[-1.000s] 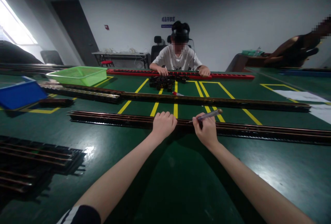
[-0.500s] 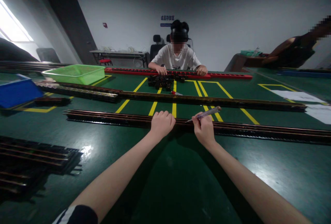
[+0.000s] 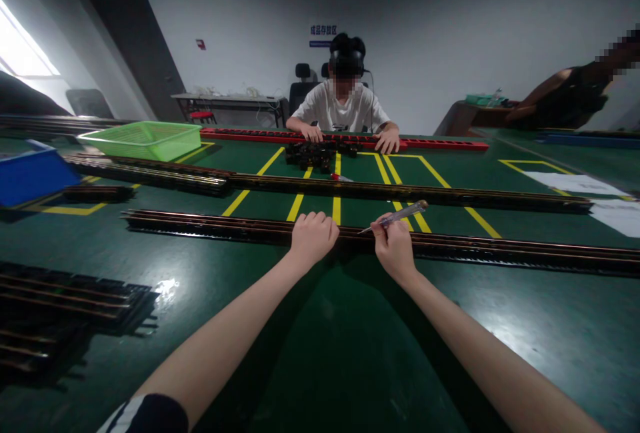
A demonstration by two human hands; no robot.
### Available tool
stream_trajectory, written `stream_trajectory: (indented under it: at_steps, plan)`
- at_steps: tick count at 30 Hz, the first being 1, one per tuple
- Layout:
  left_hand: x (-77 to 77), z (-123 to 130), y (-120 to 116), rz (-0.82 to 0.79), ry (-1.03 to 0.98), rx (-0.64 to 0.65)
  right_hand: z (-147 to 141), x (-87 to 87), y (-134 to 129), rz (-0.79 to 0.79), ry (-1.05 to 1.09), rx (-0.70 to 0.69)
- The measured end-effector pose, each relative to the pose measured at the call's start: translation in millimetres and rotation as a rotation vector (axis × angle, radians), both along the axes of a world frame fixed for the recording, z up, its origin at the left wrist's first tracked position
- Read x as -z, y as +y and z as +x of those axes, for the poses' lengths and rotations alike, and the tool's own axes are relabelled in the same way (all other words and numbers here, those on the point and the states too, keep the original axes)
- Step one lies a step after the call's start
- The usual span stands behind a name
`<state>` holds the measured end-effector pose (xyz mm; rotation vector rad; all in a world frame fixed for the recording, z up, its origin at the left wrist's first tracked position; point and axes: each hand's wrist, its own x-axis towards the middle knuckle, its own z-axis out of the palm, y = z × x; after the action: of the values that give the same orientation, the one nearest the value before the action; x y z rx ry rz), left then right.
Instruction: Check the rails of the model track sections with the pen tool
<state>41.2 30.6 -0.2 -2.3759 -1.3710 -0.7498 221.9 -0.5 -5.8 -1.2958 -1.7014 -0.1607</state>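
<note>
A long dark rail (image 3: 500,250) with copper-coloured strips lies across the table in front of me. My left hand (image 3: 315,238) is closed over it left of the middle, fingers wrapped on its far side. In my right hand (image 3: 395,246) is a screwdriver (image 3: 403,214) with a clear handle, tilted so its thin tip points left and down at the rail's top between my hands. Whether the tip touches the rail I cannot tell. The right hand also rests against the rail.
Beyond runs a second dark rail (image 3: 450,197). More rails (image 3: 65,300) lie at the near left. A green basket (image 3: 145,141) and a blue bin (image 3: 30,176) stand at the left. Opposite sits a person (image 3: 345,106) behind a red rail (image 3: 440,144) and black parts (image 3: 310,155).
My hands and the screwdriver hold nearly the same place on the rail. The view has shifted slightly. Across the table, the person's hand at the right has moved slightly left and forward.
</note>
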Motion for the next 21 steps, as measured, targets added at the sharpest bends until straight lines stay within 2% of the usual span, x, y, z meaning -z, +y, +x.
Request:
stream_trajectory:
  at_steps: [21]
  plan:
    - [-0.8,-0.3,-0.2,-0.005,0.003,0.013,-0.7,-2.9,-0.5,0.012,-0.023,-0.012]
